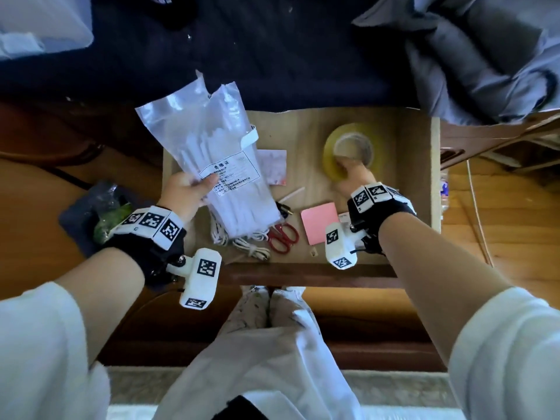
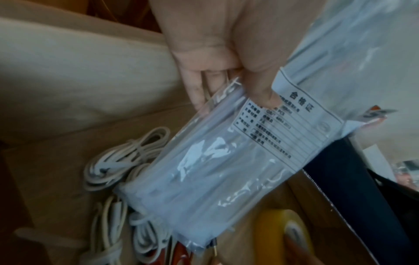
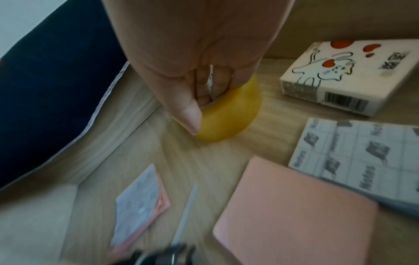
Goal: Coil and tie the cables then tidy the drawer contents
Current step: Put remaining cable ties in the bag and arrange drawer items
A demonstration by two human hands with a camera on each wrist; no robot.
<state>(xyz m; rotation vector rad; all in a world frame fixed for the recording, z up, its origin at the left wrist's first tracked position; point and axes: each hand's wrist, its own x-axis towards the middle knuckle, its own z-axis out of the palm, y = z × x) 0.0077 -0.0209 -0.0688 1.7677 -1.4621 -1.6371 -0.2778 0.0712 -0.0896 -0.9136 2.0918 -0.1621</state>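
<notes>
Now the left hand [image 1: 185,192] is pinching a clear bag of white ties [image 1: 212,153] above the open drawer [image 1: 303,125], over the white cables [image 2: 118,161]. Meanwhile the right hand [image 1: 354,180] is gripping the yellow tape roll [image 1: 348,150] inside.

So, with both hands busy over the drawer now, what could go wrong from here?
The left hand pinches the bag of cable ties near one edge only; it may slip onto the coiled cables. The right hand grips the tape roll by its rim, and moving it could knock the pink notes.
</notes>
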